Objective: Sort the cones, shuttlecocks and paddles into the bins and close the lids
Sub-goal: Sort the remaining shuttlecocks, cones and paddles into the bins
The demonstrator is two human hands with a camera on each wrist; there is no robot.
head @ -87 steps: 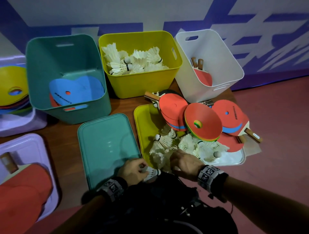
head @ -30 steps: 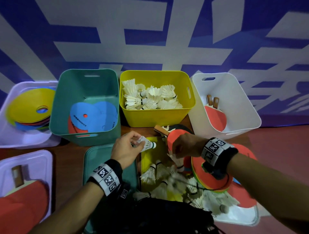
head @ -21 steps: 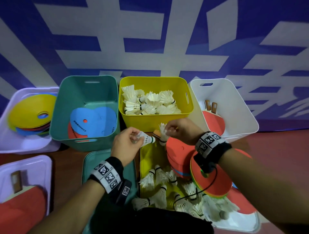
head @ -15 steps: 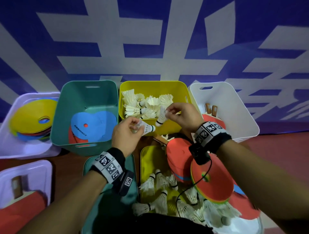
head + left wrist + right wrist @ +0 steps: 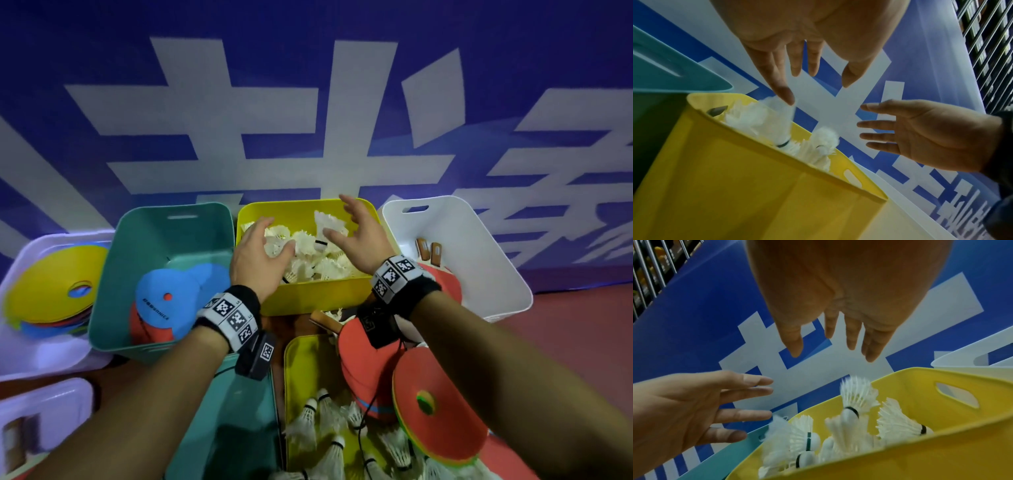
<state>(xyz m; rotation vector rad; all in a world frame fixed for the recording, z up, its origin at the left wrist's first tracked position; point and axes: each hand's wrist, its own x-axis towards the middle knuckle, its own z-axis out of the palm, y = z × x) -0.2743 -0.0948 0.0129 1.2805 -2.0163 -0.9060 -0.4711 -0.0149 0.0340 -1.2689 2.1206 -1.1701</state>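
Note:
Both hands hover over the yellow bin, which holds several white shuttlecocks. My left hand is open with spread fingers, just above the pile. My right hand is open too, palm facing the left hand. One shuttlecock stands cork-down between them, free of both hands. The left wrist view shows the left fingers brushing feathers at the yellow bin's rim. Loose shuttlecocks lie on the yellow lid near me.
A teal bin with blue cones stands left, and a white bin with red paddles stands right. The teal lid, red paddles and an orange cone lie in front. A white tray of yellow cones sits far left.
Each hand carried a shuttlecock from the pile near me up over the yellow bin. Both hands have now opened and let the shuttlecocks go.

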